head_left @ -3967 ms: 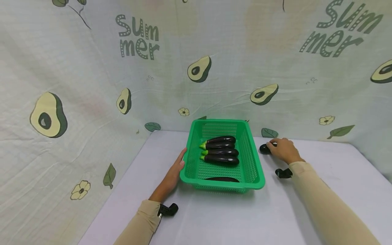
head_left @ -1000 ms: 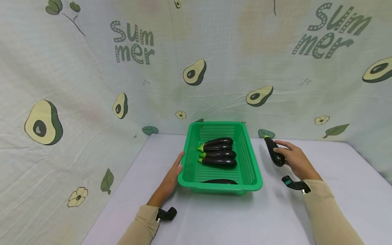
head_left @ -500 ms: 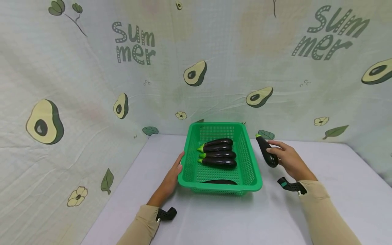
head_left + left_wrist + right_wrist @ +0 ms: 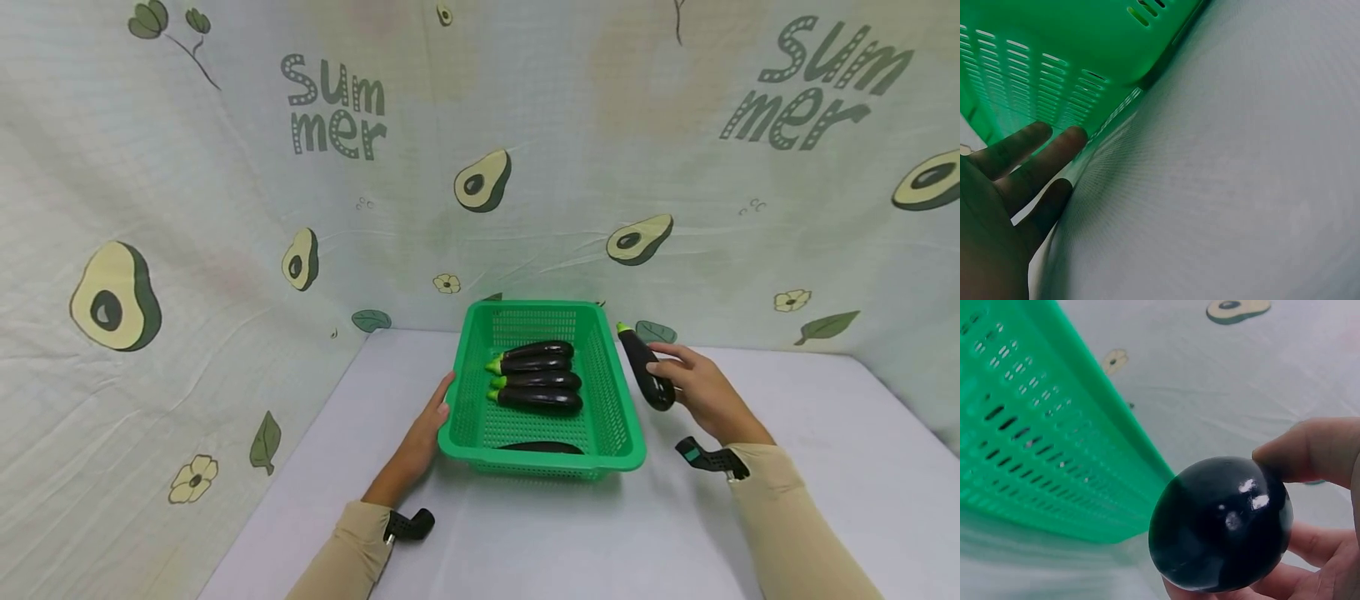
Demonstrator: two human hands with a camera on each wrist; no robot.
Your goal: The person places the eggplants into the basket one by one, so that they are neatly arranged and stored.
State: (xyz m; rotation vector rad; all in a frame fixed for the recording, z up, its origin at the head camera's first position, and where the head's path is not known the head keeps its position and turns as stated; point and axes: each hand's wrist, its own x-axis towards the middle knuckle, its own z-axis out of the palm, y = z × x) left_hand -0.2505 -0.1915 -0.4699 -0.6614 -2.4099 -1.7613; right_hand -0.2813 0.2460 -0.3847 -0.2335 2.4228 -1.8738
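Observation:
My right hand (image 4: 705, 396) grips a dark glossy eggplant (image 4: 647, 371) just outside the basket's right side, green stem end pointing up and left. In the right wrist view, thumb and fingers wrap the sides of the eggplant (image 4: 1210, 531), its rounded bottom facing the camera. The green plastic basket (image 4: 540, 461) has several eggplants (image 4: 538, 400) lying side by side in its middle, stems to the left. One more eggplant (image 4: 542, 447) lies along the near wall, partly hidden by the rim. My left hand (image 4: 420, 437) rests at the basket's left side, fingers extended against its slotted wall (image 4: 1054, 78).
A pale cloth-covered table (image 4: 525, 550) carries the basket. Behind it and to the left hangs a cloth backdrop (image 4: 540, 100) printed with avocados and lettering. Each wrist wears a black camera mount (image 4: 411, 525).
Four seconds ago the right hand was on the eggplant low at the table's right. It has since been lifted and tilted stem-up, then drifted left toward the basket. The left hand stays put.

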